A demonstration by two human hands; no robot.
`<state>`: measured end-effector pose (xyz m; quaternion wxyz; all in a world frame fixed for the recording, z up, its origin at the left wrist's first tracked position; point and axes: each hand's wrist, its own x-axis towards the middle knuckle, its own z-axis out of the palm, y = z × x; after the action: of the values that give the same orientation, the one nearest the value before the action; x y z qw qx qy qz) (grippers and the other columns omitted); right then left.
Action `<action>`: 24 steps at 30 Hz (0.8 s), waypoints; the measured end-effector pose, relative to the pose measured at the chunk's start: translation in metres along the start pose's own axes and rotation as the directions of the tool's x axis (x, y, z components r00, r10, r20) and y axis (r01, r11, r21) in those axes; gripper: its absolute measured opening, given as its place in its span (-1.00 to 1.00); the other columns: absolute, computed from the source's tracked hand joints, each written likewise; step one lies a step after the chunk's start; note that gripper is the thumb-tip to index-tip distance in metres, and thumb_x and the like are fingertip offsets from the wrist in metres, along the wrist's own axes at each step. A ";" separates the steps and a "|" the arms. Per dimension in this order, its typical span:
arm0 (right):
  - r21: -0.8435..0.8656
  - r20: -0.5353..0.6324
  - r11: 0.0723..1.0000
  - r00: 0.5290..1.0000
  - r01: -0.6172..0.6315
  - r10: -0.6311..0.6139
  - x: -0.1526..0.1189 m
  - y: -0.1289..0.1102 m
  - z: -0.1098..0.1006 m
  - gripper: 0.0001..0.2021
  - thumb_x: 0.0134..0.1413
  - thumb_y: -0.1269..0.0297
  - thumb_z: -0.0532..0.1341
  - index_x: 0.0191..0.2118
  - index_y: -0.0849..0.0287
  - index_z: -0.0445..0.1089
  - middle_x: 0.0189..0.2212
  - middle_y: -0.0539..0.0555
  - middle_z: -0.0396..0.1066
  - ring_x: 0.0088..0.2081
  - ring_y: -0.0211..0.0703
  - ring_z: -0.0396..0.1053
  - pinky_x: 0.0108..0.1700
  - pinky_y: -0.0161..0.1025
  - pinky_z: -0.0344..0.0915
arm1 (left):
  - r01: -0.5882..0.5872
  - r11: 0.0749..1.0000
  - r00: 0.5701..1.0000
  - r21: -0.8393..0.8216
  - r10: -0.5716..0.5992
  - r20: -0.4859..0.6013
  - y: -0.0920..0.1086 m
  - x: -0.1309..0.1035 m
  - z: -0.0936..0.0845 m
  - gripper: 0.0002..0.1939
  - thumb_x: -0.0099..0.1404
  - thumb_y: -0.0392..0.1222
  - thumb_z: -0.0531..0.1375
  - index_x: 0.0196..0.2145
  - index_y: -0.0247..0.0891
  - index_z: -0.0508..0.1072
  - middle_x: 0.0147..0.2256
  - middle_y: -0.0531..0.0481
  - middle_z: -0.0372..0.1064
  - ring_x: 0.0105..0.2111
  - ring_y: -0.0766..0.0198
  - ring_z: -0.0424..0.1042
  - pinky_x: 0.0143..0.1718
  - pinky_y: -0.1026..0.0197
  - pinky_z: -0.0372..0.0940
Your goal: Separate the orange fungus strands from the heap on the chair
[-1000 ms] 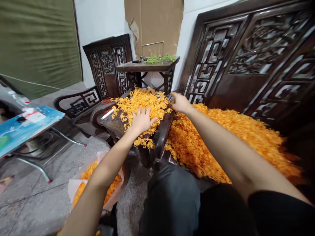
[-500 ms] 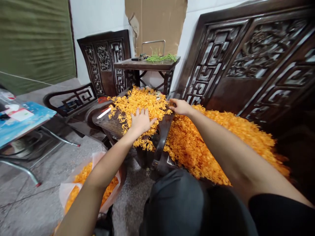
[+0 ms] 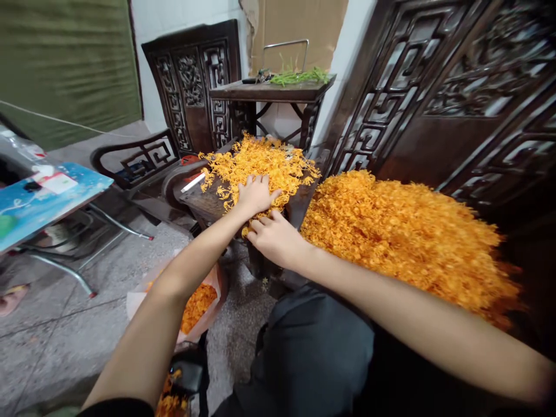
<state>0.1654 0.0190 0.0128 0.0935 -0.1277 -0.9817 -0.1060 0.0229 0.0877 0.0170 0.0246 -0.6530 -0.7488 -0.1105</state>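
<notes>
A loose pile of small orange-yellow pieces (image 3: 269, 162) covers much of a dark wooden stool-like surface (image 3: 200, 202). My left hand (image 3: 255, 196) lies on the front of this pile, palm down with its fingers spread. Just in front and to the right, my right hand (image 3: 278, 234) is at the surface's near edge, fingers apart and slightly bent, touching a few orange pieces. No object shows in its grasp. A much larger orange heap (image 3: 399, 237) lies to the right, beyond my right forearm. A white stick-like item (image 3: 193, 182) rests left of the small pile.
A pink-white bag (image 3: 217, 298) with orange pieces stands on the floor at lower left. Green stalks (image 3: 299, 76) lie on a small dark table (image 3: 269, 92) behind. A blue folding table (image 3: 87, 182) is at the left, carved wooden backrests (image 3: 191, 87) behind.
My right hand has moved from the pile's right side to its near edge, beside my left hand. The camera view has shifted, and orange pieces that hung at the near edge are now mostly hidden or gone.
</notes>
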 end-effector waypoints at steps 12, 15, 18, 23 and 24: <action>0.586 -0.050 0.787 0.960 -0.195 0.276 -0.081 -0.025 -0.036 -0.80 0.34 0.37 0.16 -0.29 0.20 0.51 -0.32 0.09 0.44 -0.26 -0.14 0.45 -0.17 -0.21 0.35 | -0.064 0.995 0.991 -0.070 0.072 0.116 -0.019 0.020 0.004 -0.13 0.36 0.31 0.05 0.39 -0.39 0.14 0.40 -0.37 0.03 0.40 -0.18 0.02 0.35 -0.25 0.05; 0.635 -0.066 0.745 0.948 -0.202 0.313 -0.096 -0.028 -0.039 -0.80 0.33 0.38 0.17 -0.30 0.18 0.52 -0.34 0.08 0.44 -0.28 -0.13 0.46 -0.19 -0.19 0.37 | -0.095 0.990 0.983 -0.104 0.110 0.146 -0.023 0.030 0.000 -0.07 0.27 0.31 0.16 0.35 -0.47 0.20 0.36 -0.43 0.12 0.36 -0.19 0.11 0.35 -0.12 0.10; 0.689 -0.104 0.700 0.930 -0.188 0.352 -0.106 -0.027 -0.044 -0.79 0.33 0.35 0.17 -0.33 0.15 0.52 -0.36 0.08 0.47 -0.30 -0.12 0.47 -0.21 -0.18 0.39 | -0.106 0.967 0.967 -0.232 0.154 0.202 -0.030 0.036 -0.010 0.01 0.17 0.34 0.25 0.33 -0.50 0.23 0.34 -0.43 0.15 0.31 -0.15 0.22 0.34 0.02 0.14; 0.868 -0.198 0.463 0.729 -0.181 0.656 -0.119 0.015 -0.065 -0.83 0.20 0.13 0.32 -0.32 0.09 0.55 -0.38 0.04 0.51 -0.33 -0.14 0.44 -0.26 -0.19 0.35 | -0.063 0.866 0.972 -0.496 0.166 0.166 -0.047 0.032 -0.026 -0.05 0.25 0.29 0.22 0.36 -0.45 0.19 0.38 -0.32 0.11 0.34 0.01 0.22 0.36 0.10 0.10; 0.911 -0.170 0.369 0.644 -0.185 0.746 -0.119 0.029 -0.070 -0.80 0.15 0.08 0.35 -0.32 0.10 0.56 -0.41 0.03 0.50 -0.38 -0.17 0.41 -0.32 -0.21 0.31 | -0.095 0.846 0.973 -0.525 0.189 0.129 -0.050 0.028 -0.029 -0.11 0.28 0.23 0.21 0.36 -0.44 0.20 0.38 -0.32 0.13 0.34 0.04 0.23 0.36 0.11 0.11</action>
<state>0.2972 0.0026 0.0608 0.4546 -0.3187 -0.7428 0.3742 -0.0336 0.1034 0.0442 -0.2092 -0.6965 -0.6404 -0.2469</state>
